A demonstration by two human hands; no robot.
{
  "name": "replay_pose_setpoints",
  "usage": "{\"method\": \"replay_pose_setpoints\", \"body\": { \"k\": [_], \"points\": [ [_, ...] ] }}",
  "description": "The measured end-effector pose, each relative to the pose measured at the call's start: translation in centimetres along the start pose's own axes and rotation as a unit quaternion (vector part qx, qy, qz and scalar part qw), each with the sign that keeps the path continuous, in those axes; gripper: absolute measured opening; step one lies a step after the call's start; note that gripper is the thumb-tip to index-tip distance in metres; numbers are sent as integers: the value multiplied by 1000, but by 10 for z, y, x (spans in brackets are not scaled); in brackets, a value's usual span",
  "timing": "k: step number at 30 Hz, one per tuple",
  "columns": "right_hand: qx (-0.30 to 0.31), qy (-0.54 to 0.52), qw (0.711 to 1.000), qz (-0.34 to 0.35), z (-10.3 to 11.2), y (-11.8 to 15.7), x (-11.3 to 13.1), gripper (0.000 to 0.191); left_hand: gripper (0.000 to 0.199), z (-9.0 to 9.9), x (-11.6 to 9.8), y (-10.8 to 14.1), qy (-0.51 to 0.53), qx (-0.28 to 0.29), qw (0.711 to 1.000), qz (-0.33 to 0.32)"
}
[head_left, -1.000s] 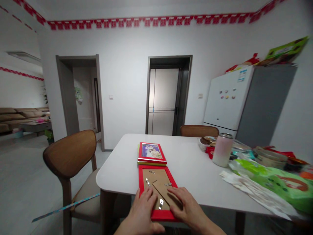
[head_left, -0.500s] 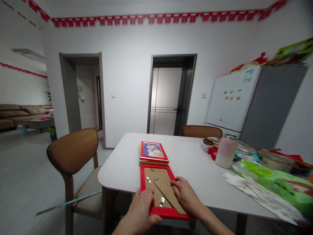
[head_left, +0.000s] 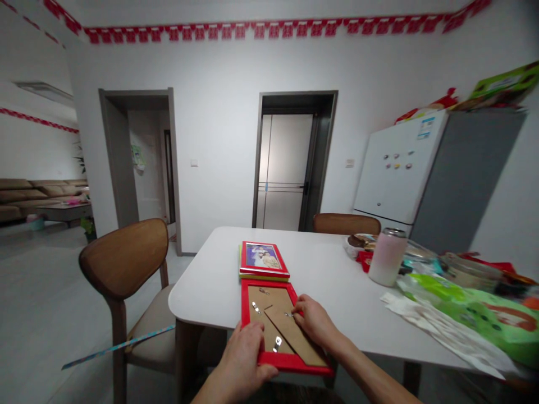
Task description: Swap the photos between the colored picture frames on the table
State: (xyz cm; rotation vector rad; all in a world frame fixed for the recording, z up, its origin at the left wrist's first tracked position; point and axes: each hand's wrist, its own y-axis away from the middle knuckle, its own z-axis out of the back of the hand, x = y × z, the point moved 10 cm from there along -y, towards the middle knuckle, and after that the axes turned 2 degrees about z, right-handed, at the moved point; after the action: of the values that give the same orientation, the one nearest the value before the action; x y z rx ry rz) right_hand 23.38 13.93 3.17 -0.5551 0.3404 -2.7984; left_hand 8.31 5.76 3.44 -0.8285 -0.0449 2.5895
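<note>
A red picture frame (head_left: pixel 246 306) lies face down at the table's near edge, its brown backing board (head_left: pixel 263 322) and slanting stand leg (head_left: pixel 290 334) facing up. My left hand (head_left: pixel 244 350) is closed on the frame's lower left corner, thumb along the near edge. At the right side, the curled fingers of my right hand (head_left: pixel 314 320) pinch a small metal clip (head_left: pixel 288 315), which they partly cover. Other metal clips show at the left (head_left: pixel 256 307), the top and the bottom (head_left: pixel 277 343) of the board. Just beyond, a red-framed photo (head_left: pixel 263 258) rests on a yellow-green frame.
On the white table (head_left: pixel 324 269), a pink-white tumbler (head_left: pixel 387 257) stands at the right. Beside it lie white gloves (head_left: pixel 442 331), a green packet (head_left: pixel 484 320) and plastic tubs (head_left: pixel 471 272). Wooden chairs stand at the left (head_left: pixel 124 258) and far side (head_left: pixel 347 224).
My right hand has shifted slightly up, its fingers still at the right clip. My left hand keeps its hold on the frame's corner. The view has moved a little.
</note>
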Motion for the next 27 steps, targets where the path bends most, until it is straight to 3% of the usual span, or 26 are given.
{"method": "replay_pose_setpoints", "body": {
  "k": [6,15,23,27],
  "points": [
    [-1,-30,999,43,7,9,8,26,63,-3,4,0,-1,-10,1000,2],
    [9,-43,998,37,9,16,7,27,60,1,-1,1,5,-5,1000,-16],
    [5,-1,998,-58,13,7,-8,19,51,1,-5,-1,-10,1,1000,-18],
    [-41,-13,999,-22,22,16,5,24,46,1,-4,0,-4,-5,1000,-22]
  ]
}}
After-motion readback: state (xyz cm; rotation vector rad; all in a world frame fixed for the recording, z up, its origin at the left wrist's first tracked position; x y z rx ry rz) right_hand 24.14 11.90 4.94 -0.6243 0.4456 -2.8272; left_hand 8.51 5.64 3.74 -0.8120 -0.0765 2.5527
